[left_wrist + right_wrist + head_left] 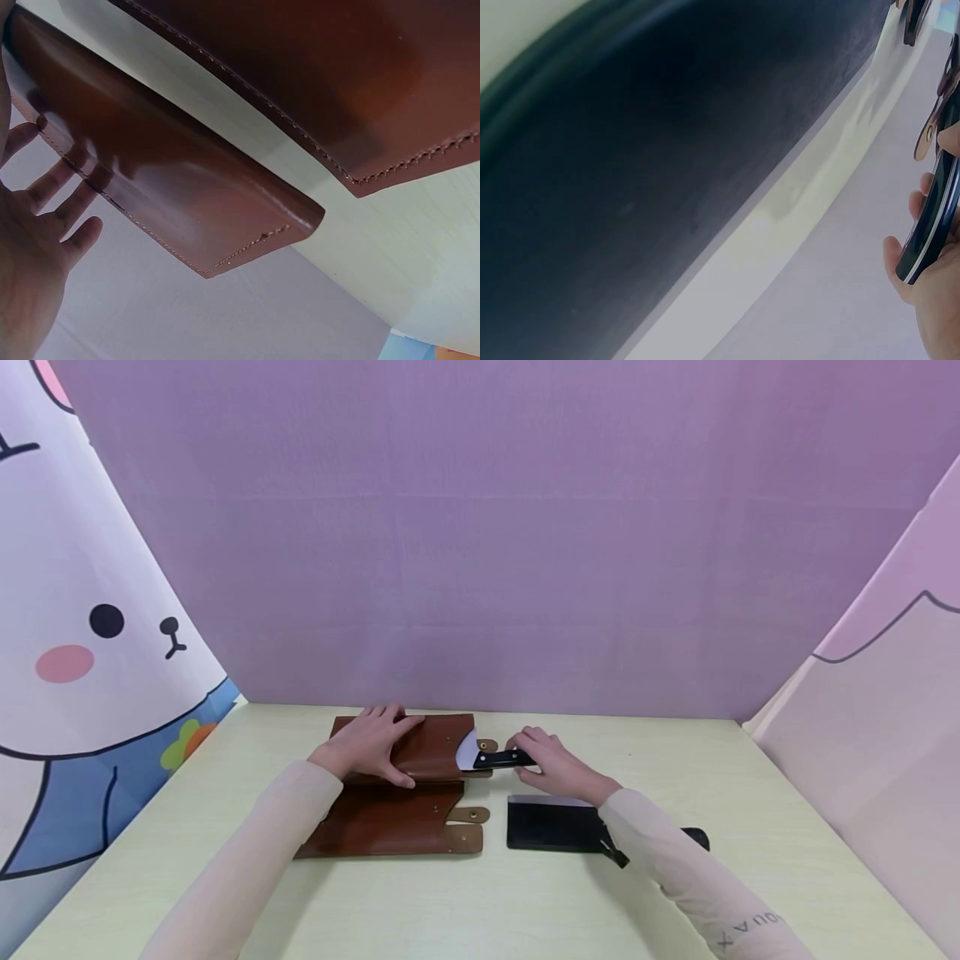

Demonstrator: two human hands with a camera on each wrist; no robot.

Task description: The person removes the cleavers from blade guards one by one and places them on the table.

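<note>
A brown leather knife sheath [438, 752] lies at the back of the table, its snap straps at the right end. My left hand [371, 743] grips it across its width, thumb at the near edge and fingers at the far edge; the left wrist view shows the fingers [75, 191] along the stitched edge. A kitchen knife [493, 760] with a riveted black handle sits in the sheath, a bit of pale blade showing at the mouth. Around the handle's end curl the fingers of my right hand [551, 766]. The rest of the blade is hidden in the leather.
A second brown leather sheath [390, 822] lies just in front of the first, straps pointing right. Below my right forearm is a flat black case or sheath [555, 827] with a strap and a black handle end, partly covered by the sleeve. A purple backdrop [487, 568] rises behind the table.
</note>
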